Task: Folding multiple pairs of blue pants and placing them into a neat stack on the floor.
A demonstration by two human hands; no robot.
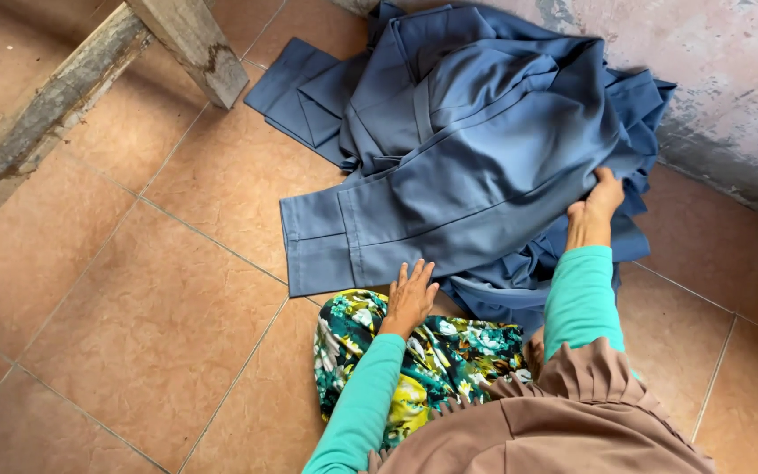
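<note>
So far the work looks barely begun, by my reading. A heap of blue-grey trousers [475,132] lies crumpled on the tiled floor [133,290] against the stained wall [730,88], and only the top pair is partly drawn out: its cuffed leg end [326,246] lies fairly flat toward the person's lap, while the waist part is bunched on the pile. The left hand [410,297] rests palm down, fingers spread, at the lower edge of that leg, holding nothing. The right hand [597,206] reaches to the pile's right side, fingers curled onto the cloth; whether it pinches a fold I cannot tell. Beneath, more blue-grey pieces remain tangled and unsorted. A floral-print skirt [432,351] covers the person's lap, and a weathered wooden beam [54,96] crosses the upper left corner.
</note>
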